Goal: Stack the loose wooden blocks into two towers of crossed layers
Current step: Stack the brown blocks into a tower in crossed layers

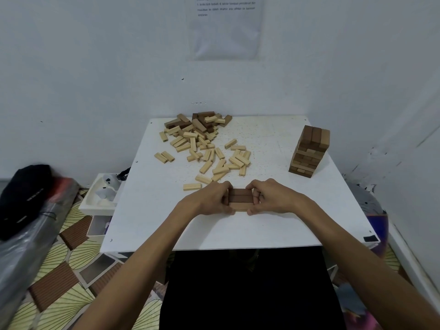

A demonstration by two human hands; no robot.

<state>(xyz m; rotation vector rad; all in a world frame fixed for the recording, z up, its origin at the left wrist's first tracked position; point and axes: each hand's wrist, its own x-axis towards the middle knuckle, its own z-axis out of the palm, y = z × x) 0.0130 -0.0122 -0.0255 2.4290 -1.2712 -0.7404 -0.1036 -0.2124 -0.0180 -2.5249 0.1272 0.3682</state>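
Observation:
On the white table (262, 225), near its front middle, three wooden blocks (240, 199) lie side by side as one row, two dark and one lighter. My left hand (209, 198) grips the row's left end and my right hand (271, 198) grips its right end, fingers curled round the block ends. A finished tower (309, 151) of crossed layers stands at the table's right side. A pile of loose blocks (202, 141), pale ones in front and dark ones behind, covers the far left and middle.
A single pale block (192, 186) lies just left of my left hand. A white tray (102, 194) sits beside the table's left edge, with a black bag (23, 196) further left. White walls close in behind and on the right.

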